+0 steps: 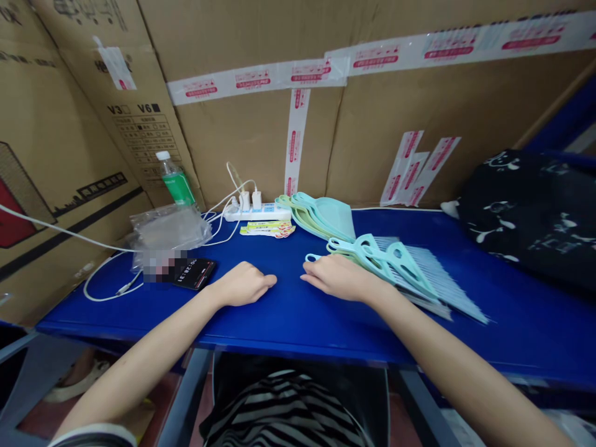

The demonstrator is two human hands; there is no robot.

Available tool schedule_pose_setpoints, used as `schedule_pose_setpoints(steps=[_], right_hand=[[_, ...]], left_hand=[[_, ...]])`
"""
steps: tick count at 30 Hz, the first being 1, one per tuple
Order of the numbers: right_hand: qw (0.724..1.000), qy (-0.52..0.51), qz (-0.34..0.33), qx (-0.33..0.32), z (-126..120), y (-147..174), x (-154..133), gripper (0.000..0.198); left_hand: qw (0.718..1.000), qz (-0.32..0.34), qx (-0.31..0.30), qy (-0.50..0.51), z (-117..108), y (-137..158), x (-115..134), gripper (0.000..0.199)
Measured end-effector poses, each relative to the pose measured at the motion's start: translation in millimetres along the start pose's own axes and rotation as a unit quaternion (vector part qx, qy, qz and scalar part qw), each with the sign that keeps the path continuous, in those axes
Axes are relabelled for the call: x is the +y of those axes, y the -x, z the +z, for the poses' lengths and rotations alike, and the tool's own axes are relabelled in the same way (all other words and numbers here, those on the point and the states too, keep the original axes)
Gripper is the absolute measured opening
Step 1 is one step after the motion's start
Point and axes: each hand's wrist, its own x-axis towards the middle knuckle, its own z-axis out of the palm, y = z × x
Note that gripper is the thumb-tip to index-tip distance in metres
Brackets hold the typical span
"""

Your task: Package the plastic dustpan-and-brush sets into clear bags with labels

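My left hand (245, 284) rests on the blue tabletop as a loose fist, thumb side toward the middle. I see nothing in it, and a black phone (198, 273) lies just left of its wrist. Across a small gap, my right hand (336, 276) is also loosely curled, with no object visible in its fingers. Right beside and partly behind it lie several light blue and green hand brushes (412, 273), their looped handles toward the hand. Whether the hand touches a handle, I cannot tell. Farther back is a stack of matching dustpans (333, 217).
Along the back stand a white power strip (258, 212) with plugged chargers and a green-labelled bottle (177, 180). Small packets (267, 228) lie before the strip. Clear plastic bags (167, 226) and cables cover the left side. Cardboard (251, 136) walls the back; a black patterned bag (526, 217) sits right.
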Motion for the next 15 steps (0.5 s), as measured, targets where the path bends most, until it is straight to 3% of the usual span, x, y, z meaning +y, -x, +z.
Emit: schedule_pose_setpoints(steps=[15], right_hand=[[1.0,0.003,0.001,-0.007,-0.1,-0.9,-0.3,0.033]], left_hand=[[1.0,-0.001,-0.017,-0.012,-0.9,-1.0,-0.4,0.016]])
